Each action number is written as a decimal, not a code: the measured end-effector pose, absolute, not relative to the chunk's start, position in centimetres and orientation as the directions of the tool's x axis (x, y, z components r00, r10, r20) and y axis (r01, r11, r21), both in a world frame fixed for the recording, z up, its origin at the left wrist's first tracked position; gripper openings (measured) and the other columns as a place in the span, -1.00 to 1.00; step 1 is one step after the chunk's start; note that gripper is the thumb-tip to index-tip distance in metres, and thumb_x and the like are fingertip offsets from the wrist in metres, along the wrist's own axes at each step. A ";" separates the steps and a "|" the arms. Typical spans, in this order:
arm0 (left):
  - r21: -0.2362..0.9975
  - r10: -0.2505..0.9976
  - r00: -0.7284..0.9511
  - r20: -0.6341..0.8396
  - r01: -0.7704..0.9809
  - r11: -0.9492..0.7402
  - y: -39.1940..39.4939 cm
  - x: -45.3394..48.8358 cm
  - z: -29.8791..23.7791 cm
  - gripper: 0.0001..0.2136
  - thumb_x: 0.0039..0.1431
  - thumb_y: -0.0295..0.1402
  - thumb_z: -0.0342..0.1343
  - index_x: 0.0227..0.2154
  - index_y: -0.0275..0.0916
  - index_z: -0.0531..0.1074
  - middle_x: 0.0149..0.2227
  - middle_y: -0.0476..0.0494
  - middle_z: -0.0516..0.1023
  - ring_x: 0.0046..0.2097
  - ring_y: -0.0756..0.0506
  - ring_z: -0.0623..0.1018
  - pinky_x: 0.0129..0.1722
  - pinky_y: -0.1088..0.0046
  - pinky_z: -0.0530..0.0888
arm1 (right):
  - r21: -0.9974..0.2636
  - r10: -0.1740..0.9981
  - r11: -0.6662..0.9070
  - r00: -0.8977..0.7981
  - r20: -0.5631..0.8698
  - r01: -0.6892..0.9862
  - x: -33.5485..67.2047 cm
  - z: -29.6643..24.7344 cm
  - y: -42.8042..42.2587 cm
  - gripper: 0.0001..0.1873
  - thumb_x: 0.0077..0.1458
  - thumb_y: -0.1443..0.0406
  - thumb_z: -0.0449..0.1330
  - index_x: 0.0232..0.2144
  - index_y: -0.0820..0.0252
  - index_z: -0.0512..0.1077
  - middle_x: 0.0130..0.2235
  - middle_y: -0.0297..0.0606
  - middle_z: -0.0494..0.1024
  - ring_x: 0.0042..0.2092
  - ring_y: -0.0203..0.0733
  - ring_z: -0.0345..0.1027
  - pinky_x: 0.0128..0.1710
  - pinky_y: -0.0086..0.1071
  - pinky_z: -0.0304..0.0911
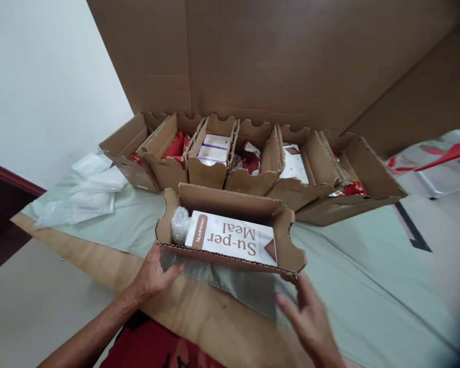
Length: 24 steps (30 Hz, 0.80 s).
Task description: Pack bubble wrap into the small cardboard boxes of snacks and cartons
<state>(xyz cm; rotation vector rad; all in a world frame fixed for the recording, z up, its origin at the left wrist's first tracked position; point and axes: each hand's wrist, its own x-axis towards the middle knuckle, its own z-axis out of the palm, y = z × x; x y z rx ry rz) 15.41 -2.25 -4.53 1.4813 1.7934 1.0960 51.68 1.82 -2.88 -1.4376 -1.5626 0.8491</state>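
Note:
A long open cardboard bin with notched ends is in front of me above the cloth. In it lie a white carton with "Su-per Meal" printed on it, upside down from here, and a bubble-wrapped item at its left end. My left hand holds the bin's near left corner, its thumb stretched out below the front wall. At the near right corner is my right hand, with its fingers at the bin's underside and its thumb apart, slightly blurred. Parts of the fingers on both hands are hidden by the bin.
Several cardboard bins stand in a row behind, holding red packets and white boxes. Clear plastic bags lie at left. A tall cardboard panel rises behind. The table's wooden edge runs along the front.

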 end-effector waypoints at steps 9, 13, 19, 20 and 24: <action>0.936 0.993 -0.015 0.117 0.337 -0.105 -5.1 18.8 -4.0 -0.31 0.21 -0.09 0.20 0.35 -0.18 0.18 0.21 -0.35 0.45 0.31 -0.45 0.38 0.34 -0.17 0.26 | -0.979 0.955 0.187 0.218 0.199 0.077 44.9 -4.8 -0.2 -0.32 0.31 -0.14 0.04 0.31 0.05 0.32 0.28 -0.12 0.45 0.39 0.12 0.16 0.40 0.09 0.01; 0.896 0.913 0.292 0.285 0.256 -0.362 -6.3 23.5 -3.8 -0.07 0.17 -0.16 0.19 0.48 -0.14 -0.20 0.46 -0.36 0.07 0.47 -0.49 0.08 0.39 -0.24 0.14 | -0.968 0.821 0.227 0.556 0.131 -0.108 50.8 -4.5 -0.5 -0.33 0.34 -0.17 -0.09 0.32 -0.08 0.30 0.29 -0.30 0.46 0.40 -0.01 0.17 0.40 0.05 0.08; 0.846 0.732 0.610 0.304 0.181 -0.502 -3.3 34.8 -2.4 0.17 0.00 -0.37 0.28 0.47 -0.09 -0.50 0.51 -0.33 -0.61 0.49 -0.51 -0.34 0.38 -0.33 -0.01 | -0.947 0.708 0.315 0.679 0.196 -0.056 63.2 -0.4 3.7 -0.28 0.23 -0.26 -0.03 0.22 -0.06 0.38 0.25 -0.30 0.50 0.39 -0.01 0.19 0.37 -0.04 0.16; 0.850 0.720 0.631 0.288 0.179 -0.496 -2.6 36.9 -2.4 0.19 -0.02 -0.39 0.30 0.47 -0.10 -0.50 0.50 -0.35 -0.65 0.49 -0.51 -0.37 0.38 -0.32 -0.03 | -0.953 0.722 0.303 0.659 0.213 -0.024 65.0 0.3 4.9 -0.24 0.22 -0.29 -0.07 0.21 -0.03 0.39 0.24 -0.26 0.51 0.39 0.01 0.20 0.35 -0.04 0.19; 0.863 0.674 0.705 0.221 0.180 -0.472 0.0 44.1 -3.5 0.19 -0.11 -0.39 0.34 0.48 -0.28 -0.35 0.46 -0.50 -0.71 0.47 -0.55 -0.38 0.39 -0.29 -0.01 | -0.951 0.860 0.208 0.420 0.290 0.230 69.9 2.5 9.9 0.10 0.11 -0.42 -0.47 0.25 0.09 0.33 0.17 -0.06 0.56 0.31 0.12 0.32 0.19 -0.02 0.37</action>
